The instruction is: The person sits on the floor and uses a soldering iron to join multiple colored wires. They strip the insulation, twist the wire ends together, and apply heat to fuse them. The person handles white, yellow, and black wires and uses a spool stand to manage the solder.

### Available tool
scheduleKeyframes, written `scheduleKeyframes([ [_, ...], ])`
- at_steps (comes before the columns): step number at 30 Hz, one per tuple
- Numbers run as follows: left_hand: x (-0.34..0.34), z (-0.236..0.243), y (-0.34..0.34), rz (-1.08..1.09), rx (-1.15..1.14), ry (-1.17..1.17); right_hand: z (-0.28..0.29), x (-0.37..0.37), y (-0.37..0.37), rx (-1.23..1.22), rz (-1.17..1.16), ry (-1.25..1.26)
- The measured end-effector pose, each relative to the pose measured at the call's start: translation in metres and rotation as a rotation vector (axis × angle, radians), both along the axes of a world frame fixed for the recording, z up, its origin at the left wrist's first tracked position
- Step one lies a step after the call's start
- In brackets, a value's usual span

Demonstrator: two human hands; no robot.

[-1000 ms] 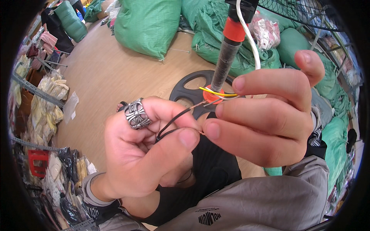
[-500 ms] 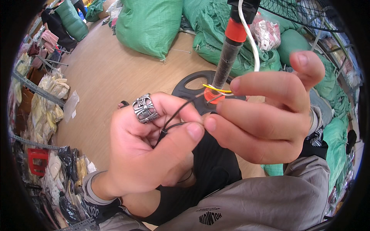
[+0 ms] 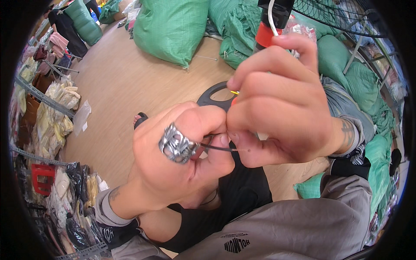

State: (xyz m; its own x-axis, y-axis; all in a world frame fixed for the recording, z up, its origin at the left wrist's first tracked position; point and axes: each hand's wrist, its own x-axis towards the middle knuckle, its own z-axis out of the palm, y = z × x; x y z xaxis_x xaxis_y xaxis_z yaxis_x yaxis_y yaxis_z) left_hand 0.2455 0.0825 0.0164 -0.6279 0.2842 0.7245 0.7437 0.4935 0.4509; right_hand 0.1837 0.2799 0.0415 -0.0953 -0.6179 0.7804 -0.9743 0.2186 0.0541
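Note:
My left hand (image 3: 182, 160), with a wide silver ring (image 3: 177, 143), is closed on thin black wire (image 3: 219, 147), thumb and index pinched near the centre. My right hand (image 3: 277, 108) meets it there, thumb and index curled together at the wire, whose end they hide. Behind my right hand stands an upright pole with a red collar (image 3: 264, 32), a black top piece and a white cable (image 3: 272, 17). The pole's black disc base (image 3: 206, 95) shows past my fingers, with a bit of yellow wire (image 3: 235, 92).
Green sacks (image 3: 167, 30) pile at the back and right. A wire fan guard (image 3: 338, 15) is top right. Bagged garments (image 3: 58, 108) and metal shelving (image 3: 43, 97) line the left, beside a red plastic item (image 3: 42, 177). My legs and a sandalled foot are below.
My right hand has turned knuckles-up and risen, its fingers curling over the pole and coloured wires. My left hand has rotated inward, bringing the ring forward and down, still at the black wire.

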Motion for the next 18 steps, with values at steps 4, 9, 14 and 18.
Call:
scheduleKeyframes([
  [4,-0.005,0.004,-0.009,0.067,-0.351,0.402,0.011,0.005,0.002,0.102,0.064,-0.532],
  [9,0.001,0.013,-0.010,0.100,-0.398,0.211,0.013,0.003,0.005,0.043,0.045,-0.333],
  [14,0.006,0.018,0.003,-0.086,0.388,-0.579,0.003,0.000,-0.001,-0.078,-0.083,0.281],
  [18,0.006,0.016,0.002,-0.250,0.608,-0.751,-0.006,0.001,-0.013,-0.244,-0.098,0.364],
])
